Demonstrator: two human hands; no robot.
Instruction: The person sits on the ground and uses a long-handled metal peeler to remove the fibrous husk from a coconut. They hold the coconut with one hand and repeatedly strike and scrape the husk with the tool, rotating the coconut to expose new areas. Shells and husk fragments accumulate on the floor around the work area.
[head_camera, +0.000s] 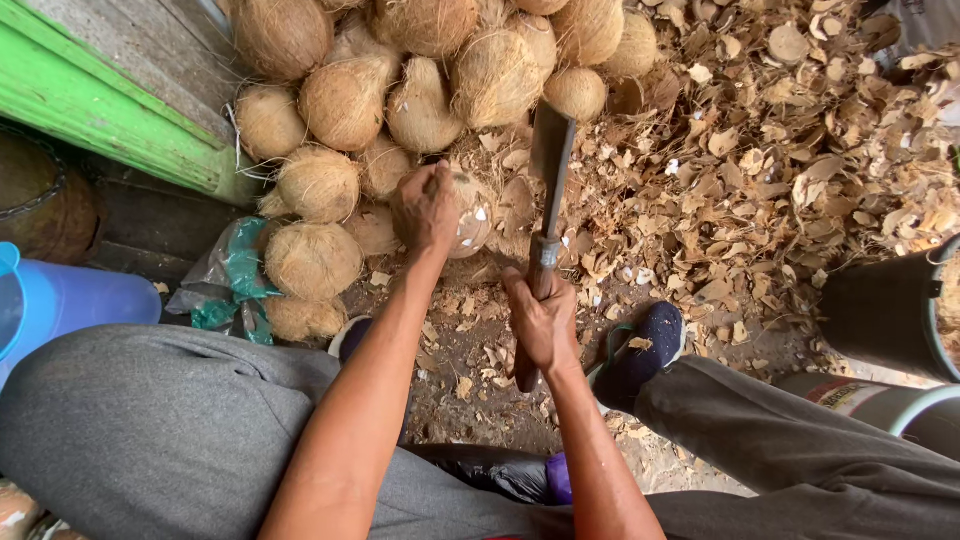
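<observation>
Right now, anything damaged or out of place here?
The coconut under the left hand is chipped, white showing through its husk. Shell chips litter the ground. The right hand holds a cleaver beside it.

A single camera sits on the person's head and looks steeply down and forward over the seated body; the grey-trousered thighs (170, 430) fill the bottom edge, very close to the lens; both bare forearms run up from there toward the middle of the frame; the heap of brown fibrous husked coconuts (420, 80) lies along the top edge, farther off; the green painted wooden beam (110, 110) crosses the upper left corner; the ground strewn with dry brown husk chips (800, 170) spreads to the upper right; no second view shares the scene.
</observation>
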